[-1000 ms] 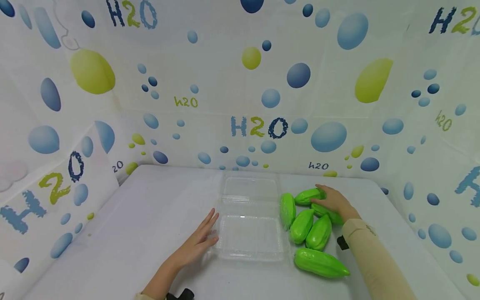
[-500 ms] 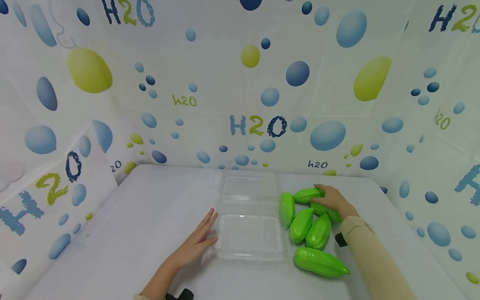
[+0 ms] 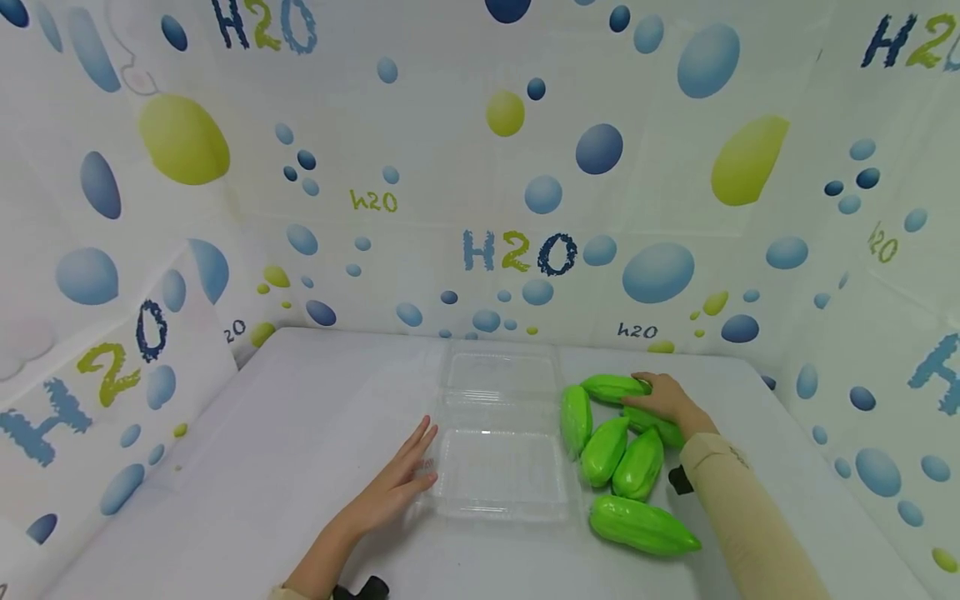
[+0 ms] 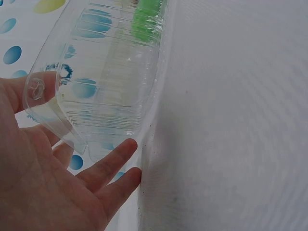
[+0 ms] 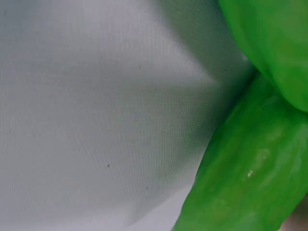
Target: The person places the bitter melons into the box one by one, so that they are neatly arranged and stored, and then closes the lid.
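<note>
Six green ridged fruits sat right of the open clear clamshell, the farthest fruit, pinched by the right hand, having just slid leftward, apparently a small repositioning, while the left hand touched the clamshell, fingers straight.

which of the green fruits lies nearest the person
The green fruit at the very front, lowest in the head view, with its pointed tip toward the right of the picture; the other five all lie farther back.
</note>
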Demonstrator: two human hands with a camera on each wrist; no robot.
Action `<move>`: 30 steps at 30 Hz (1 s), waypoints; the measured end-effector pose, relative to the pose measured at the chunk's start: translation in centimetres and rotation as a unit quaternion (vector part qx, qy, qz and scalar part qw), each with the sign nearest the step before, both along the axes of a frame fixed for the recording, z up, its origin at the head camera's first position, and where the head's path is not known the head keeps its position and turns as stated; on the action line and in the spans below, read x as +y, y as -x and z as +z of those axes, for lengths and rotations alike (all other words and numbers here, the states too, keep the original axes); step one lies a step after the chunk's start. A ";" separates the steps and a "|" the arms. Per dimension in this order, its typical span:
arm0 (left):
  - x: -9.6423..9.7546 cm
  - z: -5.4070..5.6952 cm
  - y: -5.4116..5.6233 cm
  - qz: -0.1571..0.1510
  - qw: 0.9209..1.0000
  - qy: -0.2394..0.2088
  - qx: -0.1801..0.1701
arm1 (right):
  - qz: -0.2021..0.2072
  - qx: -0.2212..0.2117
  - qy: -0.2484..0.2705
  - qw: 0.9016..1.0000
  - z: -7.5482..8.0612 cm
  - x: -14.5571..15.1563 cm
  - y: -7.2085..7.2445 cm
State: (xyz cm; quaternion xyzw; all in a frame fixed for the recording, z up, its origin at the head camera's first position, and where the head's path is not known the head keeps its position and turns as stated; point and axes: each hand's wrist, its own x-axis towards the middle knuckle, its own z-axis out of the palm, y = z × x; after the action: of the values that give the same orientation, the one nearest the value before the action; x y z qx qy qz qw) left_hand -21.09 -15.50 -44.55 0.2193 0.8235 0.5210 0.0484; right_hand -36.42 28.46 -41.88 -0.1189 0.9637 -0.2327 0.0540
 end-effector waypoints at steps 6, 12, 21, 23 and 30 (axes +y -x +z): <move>0.0 -0.1 0.0 -0.005 1.000 0.002 0.005 | -0.026 -0.027 0.017 0.999 -0.2 0.2 0.0; -0.1 0.0 -0.1 -0.007 1.000 0.002 0.008 | -0.042 -0.028 0.029 0.998 -0.2 0.1 -0.1; -0.1 -0.1 -0.1 -0.004 1.000 0.003 0.014 | -0.040 -0.010 0.051 0.998 0.4 -0.2 -0.6; -0.1 -0.1 0.0 -0.004 1.000 0.002 0.014 | -0.041 -0.007 0.055 0.998 0.5 -0.1 -0.7; 0.0 -0.1 -0.1 0.005 1.000 0.008 0.014 | -0.049 0.005 0.077 0.996 0.0 0.4 -0.3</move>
State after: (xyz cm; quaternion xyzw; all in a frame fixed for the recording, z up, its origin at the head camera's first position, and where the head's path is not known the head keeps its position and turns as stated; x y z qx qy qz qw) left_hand -21.03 -15.55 -44.69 0.2214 0.8294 0.5116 0.0362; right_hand -36.08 28.85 -41.86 -0.0765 0.9478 -0.3083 0.0279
